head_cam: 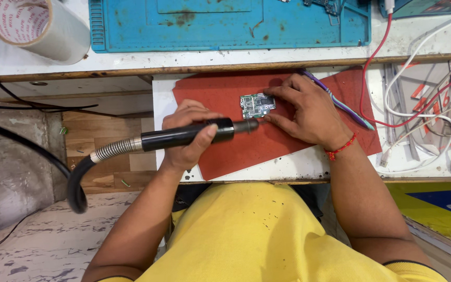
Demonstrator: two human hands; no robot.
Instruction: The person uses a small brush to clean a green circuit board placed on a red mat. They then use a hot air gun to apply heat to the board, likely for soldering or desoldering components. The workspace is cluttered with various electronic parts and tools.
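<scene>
- head view looked down on the left hand (186, 130), closed in a full fist around a black handpiece (189, 134) with a ribbed metal neck and thick black hose (76, 183).
- beyond that grip, the tool's tip met the edge of a small green circuit board (257, 105).
- the right hand (304, 112) pinned the board with fingertips, fingers spread, not wrapped around anything.
- the board lay on a red mat (236, 151) under both hands.
- behind the right hand lay a purple toothbrush (340, 102).
- far up-left of the left grip stood a roll of clear tape (32, 26), its core a round white label printed in red.
- above the grips sat a blue work mat (225, 23).
- right of the right hand trailed white cables (424, 112) and a red wire (374, 57).
</scene>
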